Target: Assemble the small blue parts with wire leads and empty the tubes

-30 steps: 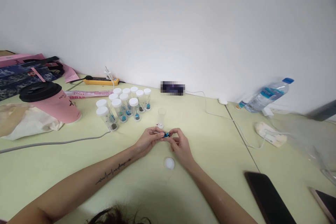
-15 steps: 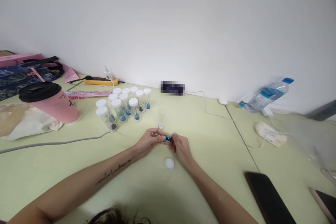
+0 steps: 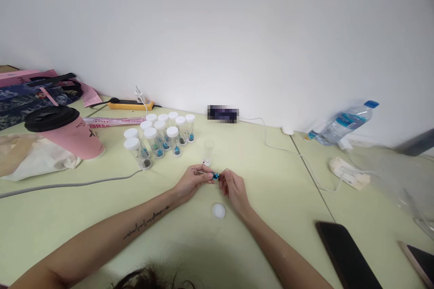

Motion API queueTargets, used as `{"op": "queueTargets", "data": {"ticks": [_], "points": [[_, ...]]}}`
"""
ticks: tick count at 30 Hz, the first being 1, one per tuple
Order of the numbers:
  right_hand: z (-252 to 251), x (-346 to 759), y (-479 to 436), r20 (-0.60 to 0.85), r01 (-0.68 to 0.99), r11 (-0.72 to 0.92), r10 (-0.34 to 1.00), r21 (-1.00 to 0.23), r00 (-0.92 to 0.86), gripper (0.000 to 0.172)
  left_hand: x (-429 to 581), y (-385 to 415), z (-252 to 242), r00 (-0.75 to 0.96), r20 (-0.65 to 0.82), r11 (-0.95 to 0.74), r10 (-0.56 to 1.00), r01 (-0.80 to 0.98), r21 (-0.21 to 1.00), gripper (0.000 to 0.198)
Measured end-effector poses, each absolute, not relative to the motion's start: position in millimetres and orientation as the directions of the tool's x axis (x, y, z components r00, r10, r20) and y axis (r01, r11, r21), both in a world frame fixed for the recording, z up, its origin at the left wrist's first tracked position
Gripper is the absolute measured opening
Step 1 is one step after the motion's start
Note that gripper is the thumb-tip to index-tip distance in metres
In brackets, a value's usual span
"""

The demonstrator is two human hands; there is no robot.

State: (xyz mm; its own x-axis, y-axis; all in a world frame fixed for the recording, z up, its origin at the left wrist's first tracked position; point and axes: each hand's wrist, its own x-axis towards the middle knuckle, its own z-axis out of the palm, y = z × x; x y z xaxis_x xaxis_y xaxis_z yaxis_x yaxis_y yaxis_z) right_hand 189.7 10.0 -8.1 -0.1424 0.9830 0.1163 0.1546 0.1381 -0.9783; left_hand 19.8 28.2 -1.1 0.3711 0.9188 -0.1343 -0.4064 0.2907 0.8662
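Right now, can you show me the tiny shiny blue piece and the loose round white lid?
Tiny shiny blue piece (image 3: 215, 176), head view: on its exposed middle.
Loose round white lid (image 3: 219, 211), head view: on its centre.

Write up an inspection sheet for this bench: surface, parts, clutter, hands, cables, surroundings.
Surface: pale green tabletop, dark seam on the right.
Job's things: small blue piece between the hands; clear tube beyond them; round white piece nearer; white-capped tubes grouped to the left.
Clutter: pink cup left; water bottle and black phone right.
Hands: left hand pinches the blue piece; right hand has fingertips at its other end, grip unclear.
Cables: grey cable left; white cable right.
Surroundings: plain white wall behind.
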Motion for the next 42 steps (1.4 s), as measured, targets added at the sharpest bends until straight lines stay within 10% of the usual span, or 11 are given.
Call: {"op": "queueTargets", "data": {"ticks": [18, 29, 42], "points": [[0.9, 187.0, 8.8, 0.116, 0.141, 0.144, 0.975, -0.979, -0.19, 0.023, 20.3, 29.0, 0.7, 0.35, -0.146, 0.308, 0.925, -0.468, 0.828, 0.019], [-1.9, 189.6, 10.3, 0.137, 0.343, 0.192, 0.975, -0.92, -0.177, 0.046, 21.2, 26.7, 0.1, 0.369, -0.111, 0.262, 0.923, -0.391, 0.882, 0.018], [-3.2, 185.8, 8.7, 0.138, 0.284, 0.181, 0.977, -0.941, -0.165, 0.013, 19.8, 28.7, -2.2, 0.346, -0.123, 0.276, 0.93, -0.437, 0.856, 0.016]]}}
